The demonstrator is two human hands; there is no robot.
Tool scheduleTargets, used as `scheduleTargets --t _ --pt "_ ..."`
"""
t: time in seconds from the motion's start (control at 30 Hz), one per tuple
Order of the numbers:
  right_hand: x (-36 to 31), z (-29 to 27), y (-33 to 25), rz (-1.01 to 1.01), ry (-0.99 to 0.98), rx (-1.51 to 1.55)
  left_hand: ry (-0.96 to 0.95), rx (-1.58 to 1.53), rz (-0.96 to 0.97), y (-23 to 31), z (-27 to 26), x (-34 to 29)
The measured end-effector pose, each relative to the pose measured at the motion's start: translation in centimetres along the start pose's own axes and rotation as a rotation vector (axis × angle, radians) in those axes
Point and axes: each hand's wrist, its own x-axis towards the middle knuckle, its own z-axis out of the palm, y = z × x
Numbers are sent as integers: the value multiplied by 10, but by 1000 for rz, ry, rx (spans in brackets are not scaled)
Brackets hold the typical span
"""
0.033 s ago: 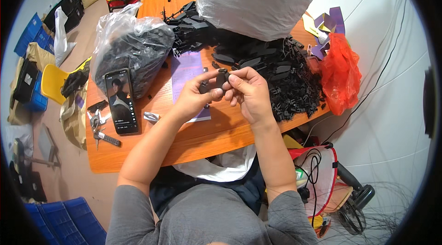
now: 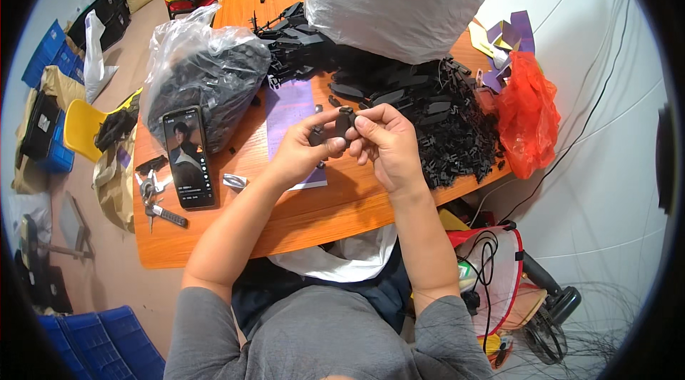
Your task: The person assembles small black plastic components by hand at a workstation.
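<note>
Both my hands meet over the near middle of the wooden table, gripping one small black plastic part (image 2: 344, 122) between them. Fingertips and thumb of my left hand (image 2: 307, 144) pinch its left side. From the other side my right hand (image 2: 385, 139) pinches it with thumb and forefinger, the other fingers curled below. Fingers cover much of the part, so its exact kind is hidden. A purple printed sheet (image 2: 289, 112) lies under and behind my left hand. Just beyond my right hand spreads a large heap of black plastic parts (image 2: 457, 139).
A clear bag of black parts (image 2: 203, 69) stands at the left, with a phone (image 2: 190, 166) leaning against it. Keys (image 2: 151, 194) lie beside the phone. A big white sack (image 2: 407, 2) rises behind the heap; a red plastic bag (image 2: 528, 119) sits at the right edge.
</note>
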Motion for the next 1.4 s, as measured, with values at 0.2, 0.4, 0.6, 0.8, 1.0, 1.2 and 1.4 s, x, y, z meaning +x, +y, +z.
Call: scheduleTargets --t 0.2,0.4,0.6,0.8,1.0,1.2,1.4 --pt "-6 1 -15 21 47 -357 -178 329 -12 16 12 -7" --pt "-6 -11 -8 143 -142 -229 -198 350 -53 20 18 -12" --pt "-16 -17 12 -62 -74 -263 -230 232 -96 15 28 -15" --pt "-19 -31 15 -42 4 -194 -295 283 -77 9 31 -3" --pt "-15 -62 -9 -161 361 -335 161 863 -57 23 20 85" --pt "-19 -76 6 -240 318 -1019 -34 1764 400 -16 1 125" --pt "-16 -71 15 -370 148 -1804 -33 1875 423 -1 4 119"
